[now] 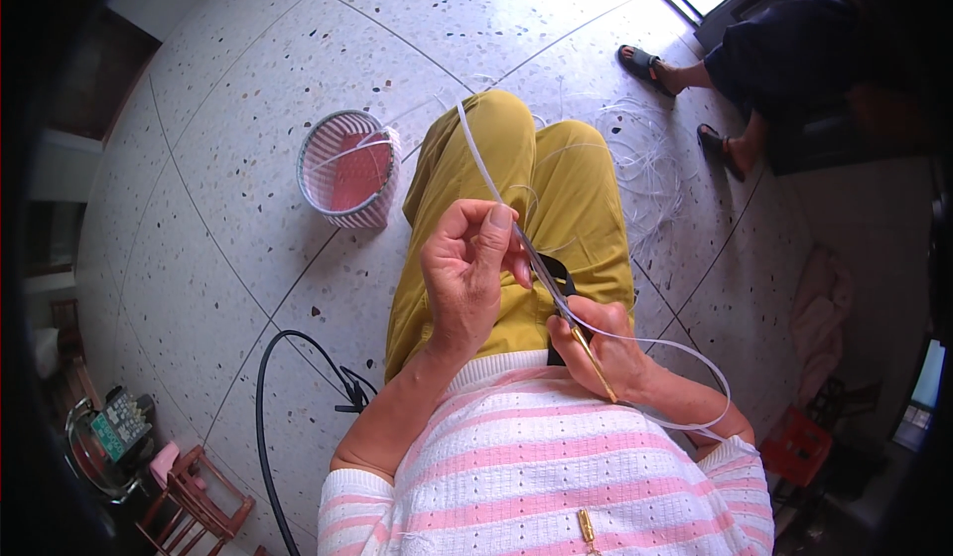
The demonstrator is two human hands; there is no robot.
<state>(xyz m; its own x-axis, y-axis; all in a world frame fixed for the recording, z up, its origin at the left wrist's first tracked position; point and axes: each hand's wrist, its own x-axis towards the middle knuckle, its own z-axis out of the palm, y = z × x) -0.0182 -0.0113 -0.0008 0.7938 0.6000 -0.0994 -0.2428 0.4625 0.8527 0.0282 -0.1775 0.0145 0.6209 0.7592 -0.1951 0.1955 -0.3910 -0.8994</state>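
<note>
My left hand (467, 258) is closed in a pinch, thumb and fingertips on a flat white plastic strip (475, 144). Above the pinch the strip stretches up over my knee. My right hand (606, 347) is wrapped round a slim dark metal tool (541, 268), whose tip reaches to my left fingers; its exact kind is unclear. A thin gold-coloured rod (594, 365) sticks out below the right fingers, in line with the tool. From beside that hand a thin white strand (713, 362) loops out over my right forearm. Something black (558, 273) shows behind the tool.
A pink-and-white woven basket (390, 184) stands on the speckled floor left of my knees, strips trailing from it. Loose white strips (640, 174) lie coiled to the right. Another person's sandalled foot (650, 68) is beyond. A black cable (263, 407) curves at left, near a small wooden chair (204, 496).
</note>
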